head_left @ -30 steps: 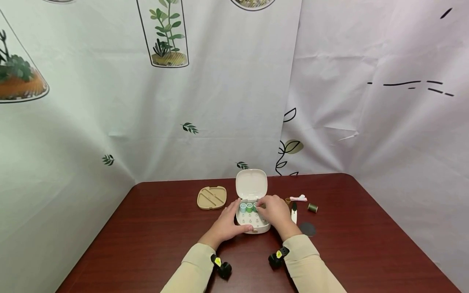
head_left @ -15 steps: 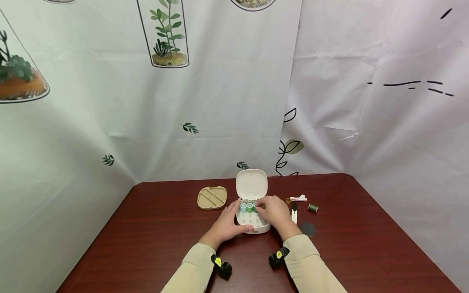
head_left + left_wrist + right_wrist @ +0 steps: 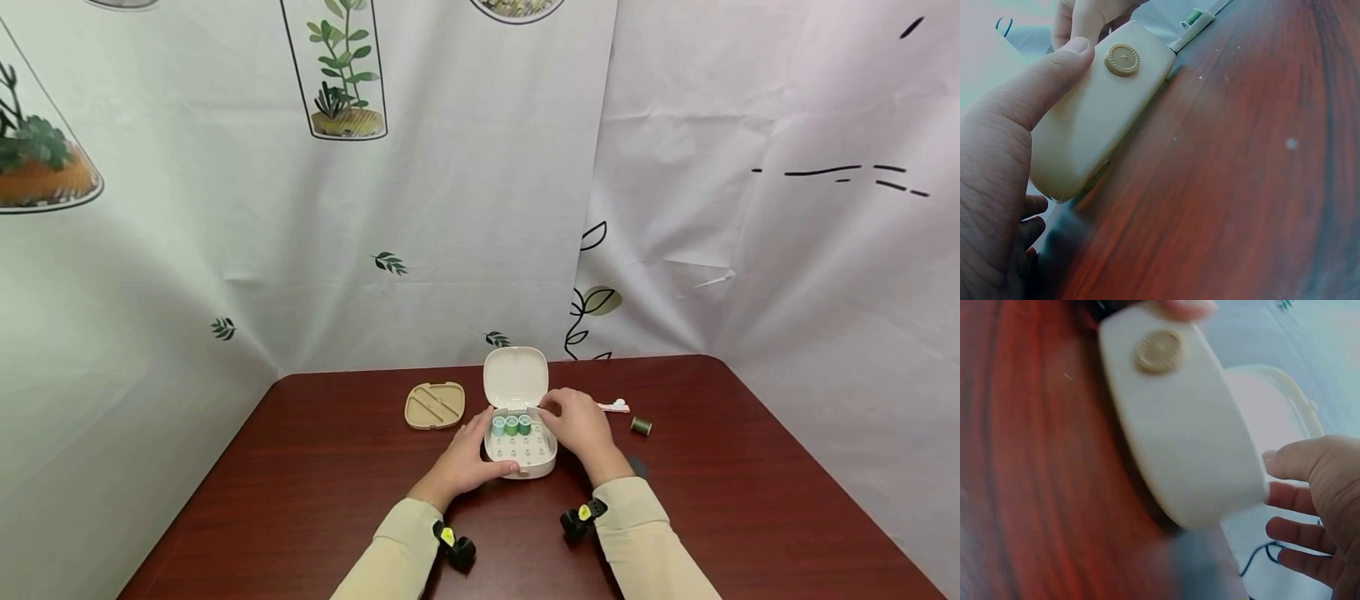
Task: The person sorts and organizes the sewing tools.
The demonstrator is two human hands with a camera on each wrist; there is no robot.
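Near the middle of the bench's [image 3: 322, 467] far edge sits a white box [image 3: 542, 469], lid [image 3: 516, 377] raised, giving access to its pegs [image 3: 527, 452]; three spools [image 3: 512, 426] line the back row. The left hand [image 3: 463, 457] clasps its left side and front, apparently steadying it; the right hand [image 3: 579, 425], fingers apart, seemingly holding nothing, is by its right rear corner
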